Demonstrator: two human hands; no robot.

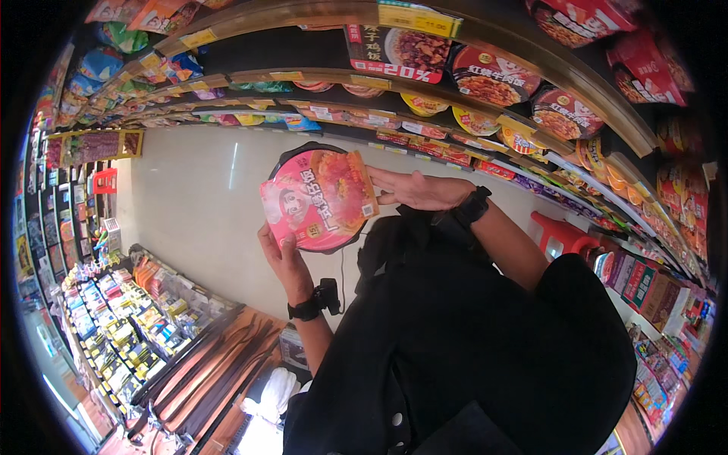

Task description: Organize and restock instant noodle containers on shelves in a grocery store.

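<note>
A round instant rice meal tub [318, 199] with a pink printed sleeve and a black rim is held up in front of me, its printed top facing the camera. My left hand [284, 261] grips its lower left edge, thumb on the printed face and fingers partly hidden behind. On the opposite side, my right hand [424, 190] holds the edge of the sleeve with outstretched fingers, the thumb off the pack. Its fingertips are partly hidden by the sleeve. Both wrists carry black strapped devices.
Curved by the lens, shelves [489, 128] of instant meals run across the top and right. A red plastic stool [560, 236] stands at right near cardboard boxes [642, 290]. Belts [222, 369] hang or lie at lower left, beside a rack of small packets [125, 324]. Pale floor [187, 199] lies below.
</note>
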